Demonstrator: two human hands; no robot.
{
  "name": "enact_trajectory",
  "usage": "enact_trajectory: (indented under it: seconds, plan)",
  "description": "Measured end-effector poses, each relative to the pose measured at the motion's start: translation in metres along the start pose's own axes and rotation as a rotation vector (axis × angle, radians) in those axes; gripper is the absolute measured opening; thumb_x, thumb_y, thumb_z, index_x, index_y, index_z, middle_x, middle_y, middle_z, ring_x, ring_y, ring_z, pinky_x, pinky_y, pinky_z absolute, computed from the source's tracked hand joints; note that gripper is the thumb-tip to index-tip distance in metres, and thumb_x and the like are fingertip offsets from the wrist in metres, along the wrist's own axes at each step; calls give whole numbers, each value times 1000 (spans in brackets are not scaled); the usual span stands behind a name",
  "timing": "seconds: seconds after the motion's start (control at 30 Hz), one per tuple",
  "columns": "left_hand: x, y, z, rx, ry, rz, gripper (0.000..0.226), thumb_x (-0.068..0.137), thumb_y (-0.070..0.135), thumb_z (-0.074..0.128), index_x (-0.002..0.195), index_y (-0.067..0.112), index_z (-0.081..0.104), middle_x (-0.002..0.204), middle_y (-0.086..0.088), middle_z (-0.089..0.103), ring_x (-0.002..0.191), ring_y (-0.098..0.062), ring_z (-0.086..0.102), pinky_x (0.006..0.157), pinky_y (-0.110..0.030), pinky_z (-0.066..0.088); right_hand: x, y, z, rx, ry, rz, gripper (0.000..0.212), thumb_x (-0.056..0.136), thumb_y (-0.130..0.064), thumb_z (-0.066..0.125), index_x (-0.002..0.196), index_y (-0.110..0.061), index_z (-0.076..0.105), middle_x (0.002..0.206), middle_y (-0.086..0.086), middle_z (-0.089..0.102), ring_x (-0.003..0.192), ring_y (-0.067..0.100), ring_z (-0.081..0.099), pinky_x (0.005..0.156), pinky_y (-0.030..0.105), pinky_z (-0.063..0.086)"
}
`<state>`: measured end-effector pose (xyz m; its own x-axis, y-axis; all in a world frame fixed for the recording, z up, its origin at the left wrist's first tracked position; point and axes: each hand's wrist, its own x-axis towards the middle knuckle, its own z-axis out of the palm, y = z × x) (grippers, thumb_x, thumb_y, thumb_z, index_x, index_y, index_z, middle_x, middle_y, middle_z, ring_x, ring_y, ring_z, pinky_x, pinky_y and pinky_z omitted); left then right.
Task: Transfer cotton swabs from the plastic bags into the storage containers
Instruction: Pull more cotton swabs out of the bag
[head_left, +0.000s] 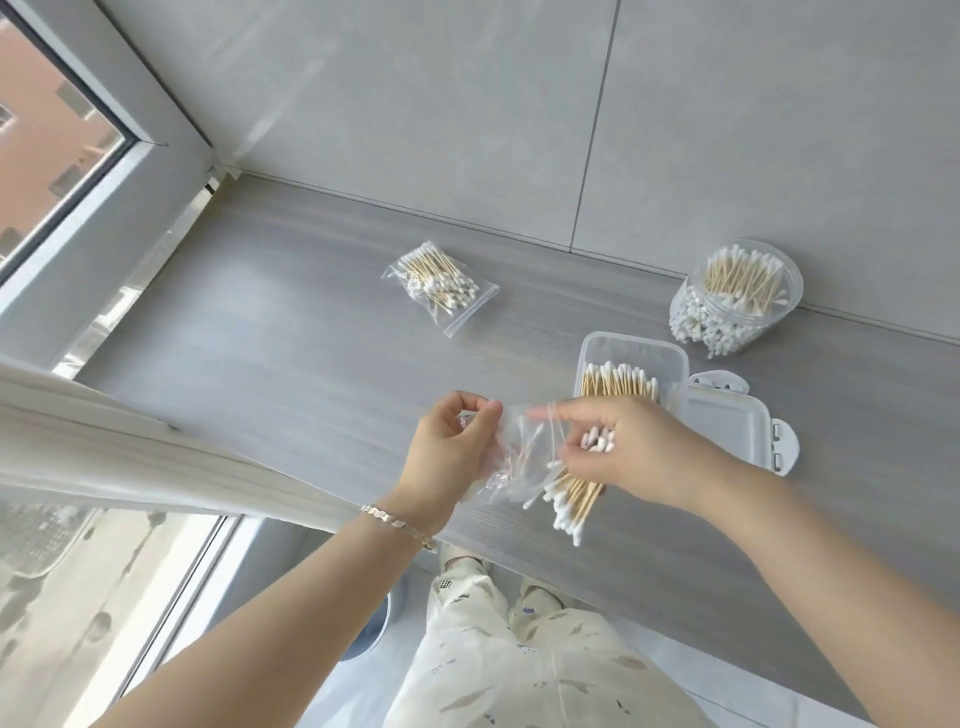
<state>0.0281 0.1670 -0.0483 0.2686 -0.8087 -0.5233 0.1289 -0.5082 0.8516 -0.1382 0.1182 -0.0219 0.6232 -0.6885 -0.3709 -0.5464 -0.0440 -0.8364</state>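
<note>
My left hand (451, 447) pinches a clear, nearly empty plastic bag (511, 460) above the grey counter. My right hand (618, 449) grips a bundle of wooden cotton swabs (571, 501), partly drawn out of that bag. Just behind my right hand stands a rectangular clear container (631, 348) with swabs inside. A round clear jar (735, 296) packed with swabs stands at the back right. A second, sealed bag of swabs (439, 285) lies further back on the counter.
The rectangular container's lid (730, 423) lies open to its right. A grey tiled wall (467, 104) closes the back, a window (47, 140) the left. A white curtain (130, 441) hangs over the counter's left front edge.
</note>
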Motion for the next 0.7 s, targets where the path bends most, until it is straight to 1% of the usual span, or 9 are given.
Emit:
enact_trajectory:
  seconds: [0.1,0.17,0.23,0.3,0.37,0.47,0.57,0.63,0.7]
  plan:
    - [-4,-1,5,32,-58,31,17,92,12,53,76,9,48,35,11,45,29,-1,38,35,-11,33,-3,2,3,-17,5,12,43,85,-15,60,97,-57,57,74,-12,56,56,4,54,57,14,43]
    - [-6,-3,7,36,-68,33,16,92,12,54,77,8,49,35,11,45,29,-1,37,35,-11,32,-6,4,6,-27,26,15,31,85,-18,61,96,-47,64,79,-13,59,68,11,63,67,16,49]
    - [-8,-3,9,-15,-58,11,17,92,11,53,76,8,48,36,10,47,30,-1,41,36,-12,34,-8,6,8,-17,65,5,22,84,-21,62,89,-42,67,88,-12,64,83,9,65,78,21,51]
    - [-10,-3,9,-123,-64,-37,17,93,10,50,76,7,49,37,8,49,32,-1,45,36,-13,37,-8,5,9,-13,95,-11,21,84,-22,63,82,-43,66,93,-10,67,88,8,64,80,22,50]
    - [-11,-6,5,-192,-48,-88,17,93,12,51,76,9,50,42,8,51,35,-4,48,37,-15,40,-8,4,12,-29,107,-27,18,84,-22,64,82,-39,67,92,-12,68,87,2,62,76,14,48]
    - [-7,-16,-9,-135,158,-121,19,92,20,54,74,15,51,45,10,52,39,-5,50,41,-18,40,-6,0,19,-35,132,-44,12,84,-20,64,81,-31,68,82,-16,67,83,-5,59,72,6,43]
    - [-3,-24,-41,-93,424,-97,17,91,19,49,74,17,49,59,3,52,38,-3,51,45,-23,38,0,-6,28,-69,177,-24,15,84,-18,64,76,-31,65,82,-15,67,76,1,61,67,11,45]
    - [-2,-37,-75,-151,551,-106,14,90,15,43,76,17,48,67,-2,51,48,-10,53,47,-24,33,8,-9,38,-115,202,6,12,83,-17,63,77,-26,66,79,-13,66,70,10,62,62,17,45]
    - [-3,-57,-115,-217,662,-126,9,85,15,42,78,18,48,70,-4,53,58,-18,52,53,-26,36,18,-16,54,-149,214,19,9,82,-16,62,78,-23,66,76,-9,66,70,17,63,62,23,45]
